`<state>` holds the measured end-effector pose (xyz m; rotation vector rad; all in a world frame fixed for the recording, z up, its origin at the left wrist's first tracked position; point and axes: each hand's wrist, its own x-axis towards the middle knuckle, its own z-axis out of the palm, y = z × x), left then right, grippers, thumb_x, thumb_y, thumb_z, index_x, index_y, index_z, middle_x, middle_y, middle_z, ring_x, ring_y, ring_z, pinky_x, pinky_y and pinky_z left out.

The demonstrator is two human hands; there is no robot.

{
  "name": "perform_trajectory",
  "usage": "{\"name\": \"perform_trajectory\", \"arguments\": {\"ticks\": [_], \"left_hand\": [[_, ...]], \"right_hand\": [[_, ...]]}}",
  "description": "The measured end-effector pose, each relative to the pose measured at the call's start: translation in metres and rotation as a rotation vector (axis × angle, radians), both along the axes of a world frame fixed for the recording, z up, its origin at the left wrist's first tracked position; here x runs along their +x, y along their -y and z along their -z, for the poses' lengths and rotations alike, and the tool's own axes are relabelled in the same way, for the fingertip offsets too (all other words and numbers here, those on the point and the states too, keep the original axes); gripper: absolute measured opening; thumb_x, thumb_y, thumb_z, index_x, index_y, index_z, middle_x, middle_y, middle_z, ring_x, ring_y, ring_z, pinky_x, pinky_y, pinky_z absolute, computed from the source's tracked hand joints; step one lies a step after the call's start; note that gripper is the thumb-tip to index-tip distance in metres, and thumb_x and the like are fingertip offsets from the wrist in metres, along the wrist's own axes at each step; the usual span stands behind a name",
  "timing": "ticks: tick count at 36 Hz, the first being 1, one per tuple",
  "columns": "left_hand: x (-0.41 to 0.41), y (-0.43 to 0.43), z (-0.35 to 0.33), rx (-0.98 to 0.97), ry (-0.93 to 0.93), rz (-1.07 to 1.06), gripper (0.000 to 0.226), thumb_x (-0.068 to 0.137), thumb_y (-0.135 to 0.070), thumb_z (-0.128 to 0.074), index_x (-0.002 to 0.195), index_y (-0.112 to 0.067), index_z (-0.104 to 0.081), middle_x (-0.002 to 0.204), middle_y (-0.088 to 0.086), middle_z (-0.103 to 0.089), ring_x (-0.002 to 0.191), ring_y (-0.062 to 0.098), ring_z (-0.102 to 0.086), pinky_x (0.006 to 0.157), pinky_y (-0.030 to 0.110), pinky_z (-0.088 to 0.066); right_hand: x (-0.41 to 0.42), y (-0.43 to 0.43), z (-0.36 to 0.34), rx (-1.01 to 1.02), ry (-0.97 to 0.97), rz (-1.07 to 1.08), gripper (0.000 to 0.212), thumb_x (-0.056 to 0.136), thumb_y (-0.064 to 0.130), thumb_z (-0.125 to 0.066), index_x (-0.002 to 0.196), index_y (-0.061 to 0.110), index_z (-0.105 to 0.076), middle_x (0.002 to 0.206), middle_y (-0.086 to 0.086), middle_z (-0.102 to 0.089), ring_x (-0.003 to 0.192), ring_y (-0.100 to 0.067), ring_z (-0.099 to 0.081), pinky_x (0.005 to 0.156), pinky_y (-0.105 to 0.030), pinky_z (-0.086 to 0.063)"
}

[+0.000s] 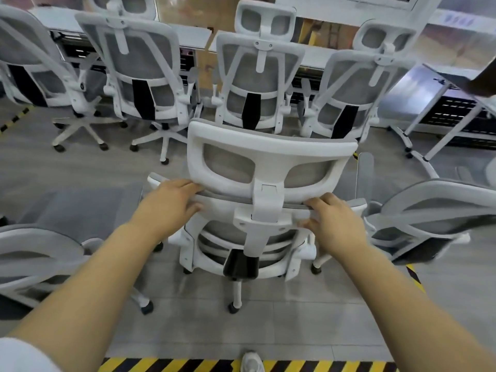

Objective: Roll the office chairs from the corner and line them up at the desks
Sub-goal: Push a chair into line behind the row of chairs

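Beyond both hands, four chairs [257,76] already stand at the desks [193,36]; left hand [166,202] and right hand [332,218] grip a fifth chair's [268,162] backrest top, and two more wait beside them

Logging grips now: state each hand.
Left hand: grips the backrest top of the white-framed grey mesh office chair.
Right hand: grips the same backrest top.
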<state>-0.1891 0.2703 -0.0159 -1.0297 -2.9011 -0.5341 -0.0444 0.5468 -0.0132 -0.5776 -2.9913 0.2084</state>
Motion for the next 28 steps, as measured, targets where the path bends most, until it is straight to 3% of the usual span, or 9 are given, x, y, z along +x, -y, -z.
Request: {"name": "perform_trajectory", "arguments": {"ticks": [4, 12, 17, 23, 28], "left_hand": [[-0.007, -0.010, -0.001, -0.005, 0.049, -0.030, 0.040, 0.090, -0.033, -0.055, 0.129, -0.023, -0.052, 0.131, -0.003, -0.054, 0.120, 0.023, -0.046, 0.087, 0.038, -0.045], [-0.014, -0.052, -0.003, 0.044, 0.066, -0.048, 0.036, 0.089, -0.028, -0.058, 0.123, -0.017, -0.056, 0.125, 0.002, -0.057, 0.114, 0.027, -0.048, 0.097, 0.041, -0.035], [-0.012, -0.069, 0.008, 0.057, 0.058, -0.070, 0.043, 0.083, -0.039, -0.064, 0.121, -0.023, -0.056, 0.122, -0.005, -0.056, 0.105, 0.027, -0.048, 0.077, 0.037, -0.043], [-0.019, -0.089, 0.012, 0.055, 0.066, -0.100, 0.046, 0.085, -0.033, -0.064, 0.127, -0.017, -0.054, 0.129, 0.001, -0.053, 0.115, 0.031, -0.042, 0.084, 0.041, -0.043], [-0.025, -0.096, 0.012, 0.096, 0.019, -0.078, 0.038, 0.083, -0.023, -0.067, 0.119, -0.010, -0.060, 0.121, 0.007, -0.059, 0.106, 0.033, -0.050, 0.082, 0.038, -0.041]], "right_hand": [[-0.006, -0.011, 0.001, -0.007, -0.010, 0.014, 0.043, 0.082, 0.037, -0.066, 0.122, 0.022, -0.058, 0.118, -0.005, -0.055, 0.108, -0.030, -0.050, 0.076, -0.037, -0.044], [-0.027, -0.053, -0.002, -0.056, 0.011, 0.024, 0.046, 0.078, 0.038, -0.071, 0.119, 0.020, -0.060, 0.114, -0.006, -0.055, 0.107, -0.031, -0.051, 0.069, -0.034, -0.039], [-0.037, -0.075, -0.005, -0.039, 0.038, 0.003, 0.046, 0.078, 0.036, -0.071, 0.119, 0.018, -0.060, 0.114, -0.007, -0.055, 0.108, -0.030, -0.051, 0.072, -0.035, -0.043], [-0.053, -0.095, -0.008, -0.062, 0.038, -0.005, 0.045, 0.078, 0.031, -0.072, 0.118, 0.014, -0.061, 0.113, -0.010, -0.055, 0.107, -0.031, -0.051, 0.073, -0.037, -0.043], [-0.059, -0.105, -0.007, -0.064, 0.049, -0.014, 0.046, 0.077, 0.034, -0.073, 0.118, 0.017, -0.061, 0.113, -0.007, -0.055, 0.106, -0.029, -0.052, 0.072, -0.033, -0.039]]}}
